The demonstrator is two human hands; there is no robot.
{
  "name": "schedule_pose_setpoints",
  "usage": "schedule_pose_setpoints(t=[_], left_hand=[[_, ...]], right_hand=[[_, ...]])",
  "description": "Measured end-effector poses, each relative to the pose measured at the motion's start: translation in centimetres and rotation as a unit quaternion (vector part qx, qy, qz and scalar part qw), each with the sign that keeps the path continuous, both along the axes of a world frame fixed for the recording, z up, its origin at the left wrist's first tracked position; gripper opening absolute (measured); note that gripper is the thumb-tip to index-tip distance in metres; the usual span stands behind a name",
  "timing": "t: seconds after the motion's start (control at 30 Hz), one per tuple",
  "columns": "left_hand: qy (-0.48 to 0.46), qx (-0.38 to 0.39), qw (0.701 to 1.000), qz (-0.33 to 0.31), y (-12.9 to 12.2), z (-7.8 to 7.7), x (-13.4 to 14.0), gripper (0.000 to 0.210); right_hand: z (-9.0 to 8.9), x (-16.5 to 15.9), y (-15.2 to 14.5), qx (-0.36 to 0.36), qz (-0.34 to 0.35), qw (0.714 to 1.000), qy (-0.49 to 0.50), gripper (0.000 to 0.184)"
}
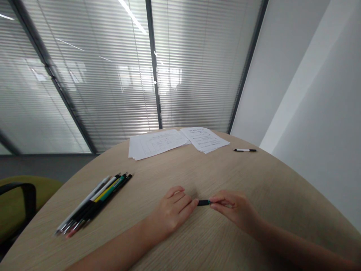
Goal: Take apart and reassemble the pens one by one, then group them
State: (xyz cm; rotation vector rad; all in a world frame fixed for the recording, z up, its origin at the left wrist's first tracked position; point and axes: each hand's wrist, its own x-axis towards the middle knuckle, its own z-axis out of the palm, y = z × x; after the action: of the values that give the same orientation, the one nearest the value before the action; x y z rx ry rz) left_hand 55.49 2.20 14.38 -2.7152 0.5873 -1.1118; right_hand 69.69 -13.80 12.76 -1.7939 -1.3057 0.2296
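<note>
The left hand [174, 209] and the right hand [232, 209] pinch the two ends of one small black pen with a green band [204, 203], low over the round wooden table [254, 177]. Six or so long pens [96, 199] lie lined up on the left; one black-and-white pen [244, 150] waits far off

- A round, light wood table [183, 169].
- A row of pens [94, 201] lies near its left edge.
- Paper sheets [177, 141] lie at its far side.
- One pen [244, 150] lies right of the sheets.
</note>
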Motion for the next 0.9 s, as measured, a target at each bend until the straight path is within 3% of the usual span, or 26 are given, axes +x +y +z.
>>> schedule_pose_setpoints(t=[0.1,0.2,0.37,0.5,0.67,0.9], left_hand=[[-0.005,0.028,1.0,0.001,-0.3,0.5,-0.2,0.025],[-0.017,0.065,0.998,-0.002,-0.7,0.8,-0.4,0.025],[-0.022,0.098,0.995,-0.005,-1.3,0.9,-0.5,0.022],[-0.033,0.13,0.991,-0.008,-1.6,0.9,-0.8,0.02],[-0.044,0.15,0.988,-0.011,-1.9,0.9,-1.2,0.022],[-0.037,0.133,0.99,-0.008,-1.9,0.8,-1.0,0.023]], right_hand=[[0.3,-0.3,0.0,-0.042,0.004,0.999,0.005,0.013],[0.5,-0.6,0.0,-0.085,0.018,0.996,-0.009,0.027],[0.6,-0.7,0.2,-0.107,0.001,0.993,-0.044,0.038],[0.4,-1.0,0.3,-0.125,-0.028,0.991,0.037,0.041],[0.2,-1.6,0.3,-0.185,-0.055,0.962,0.194,0.05],[0.4,-1.2,0.4,-0.215,-0.026,0.948,0.233,0.049]])
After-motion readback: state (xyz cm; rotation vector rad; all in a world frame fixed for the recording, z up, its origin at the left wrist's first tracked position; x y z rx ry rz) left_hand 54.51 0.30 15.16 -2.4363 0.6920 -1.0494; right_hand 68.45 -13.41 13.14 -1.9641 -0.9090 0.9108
